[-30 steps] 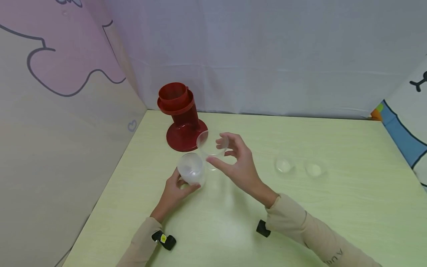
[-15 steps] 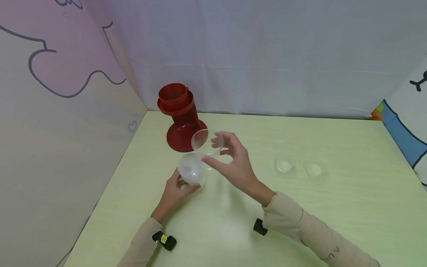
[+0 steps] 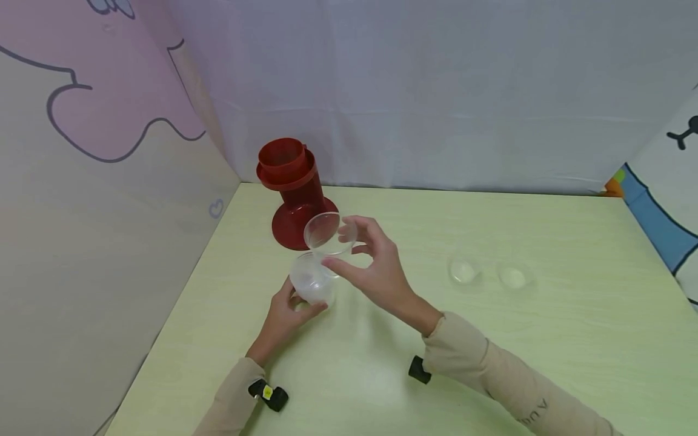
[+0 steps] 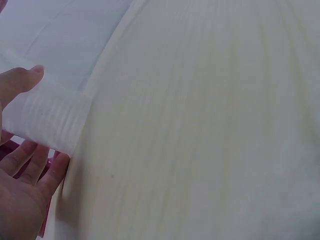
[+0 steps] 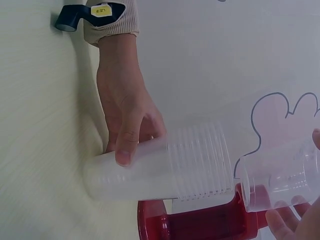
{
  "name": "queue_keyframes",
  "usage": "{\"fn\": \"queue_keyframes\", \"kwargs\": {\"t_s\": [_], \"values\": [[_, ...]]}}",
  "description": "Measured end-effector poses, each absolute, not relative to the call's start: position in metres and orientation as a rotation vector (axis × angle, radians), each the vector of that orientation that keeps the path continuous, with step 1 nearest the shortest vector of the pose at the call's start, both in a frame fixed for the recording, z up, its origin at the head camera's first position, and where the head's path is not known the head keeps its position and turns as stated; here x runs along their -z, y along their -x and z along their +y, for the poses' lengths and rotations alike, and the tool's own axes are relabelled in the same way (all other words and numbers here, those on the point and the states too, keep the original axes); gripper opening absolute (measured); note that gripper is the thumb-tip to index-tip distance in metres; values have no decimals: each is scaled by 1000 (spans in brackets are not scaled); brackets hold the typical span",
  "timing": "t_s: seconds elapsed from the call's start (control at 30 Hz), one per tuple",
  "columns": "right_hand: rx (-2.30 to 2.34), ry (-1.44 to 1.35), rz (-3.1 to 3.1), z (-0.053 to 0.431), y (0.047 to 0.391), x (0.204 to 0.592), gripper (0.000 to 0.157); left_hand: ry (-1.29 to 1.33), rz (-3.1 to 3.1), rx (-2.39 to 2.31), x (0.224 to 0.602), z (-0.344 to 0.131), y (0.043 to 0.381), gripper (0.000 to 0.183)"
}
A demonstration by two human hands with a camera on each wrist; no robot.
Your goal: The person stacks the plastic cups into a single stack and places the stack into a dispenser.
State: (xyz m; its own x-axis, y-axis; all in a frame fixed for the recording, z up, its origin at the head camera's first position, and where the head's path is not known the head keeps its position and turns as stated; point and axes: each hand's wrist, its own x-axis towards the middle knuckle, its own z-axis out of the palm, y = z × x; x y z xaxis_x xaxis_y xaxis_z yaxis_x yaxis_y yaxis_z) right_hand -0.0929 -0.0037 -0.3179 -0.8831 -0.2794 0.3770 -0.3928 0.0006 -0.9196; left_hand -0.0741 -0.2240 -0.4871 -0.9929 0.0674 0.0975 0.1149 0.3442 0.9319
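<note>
My left hand [image 3: 287,315] grips a stack of nested clear plastic cups [image 3: 312,287] around its side, mouths upward; the ridged rims of the stack [image 5: 200,162] show in the right wrist view. Just above and to the right, my right hand [image 3: 376,260] holds a single clear plastic cup [image 3: 329,235] between thumb and fingers. In the right wrist view the lower end of this cup [image 5: 280,175] is close to the stack's mouth, with a small gap. The left wrist view catches my left hand [image 4: 27,185] around the stack [image 4: 47,112] at its edge.
A red stand [image 3: 297,200] with a round base and a ringed top is behind the hands at the back left. Two clear cups [image 3: 465,270] stand apart on the pale table [image 3: 572,351] at the right. Cloth walls [image 3: 436,91] border the table's back and sides.
My right hand has moved a little left with the single cup, so that it now overlaps the stack more in the head view. My left hand and the stack stay nearly still.
</note>
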Motion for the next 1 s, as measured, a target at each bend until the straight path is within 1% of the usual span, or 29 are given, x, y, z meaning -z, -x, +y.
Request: {"fn": "queue_keyframes", "kwargs": {"t_s": [0.27,0.53,1.0], "values": [[-2035,-746,-2170,-9,93,318,54,122,-2577,1782,485,-223,74,81],[-2064,-763,-2166,-13,93,316,54,147,-2576,1778,455,-214,65,79],[-2075,-811,-2168,-20,93,317,56,138,-2570,1808,451,-215,66,76]]}}
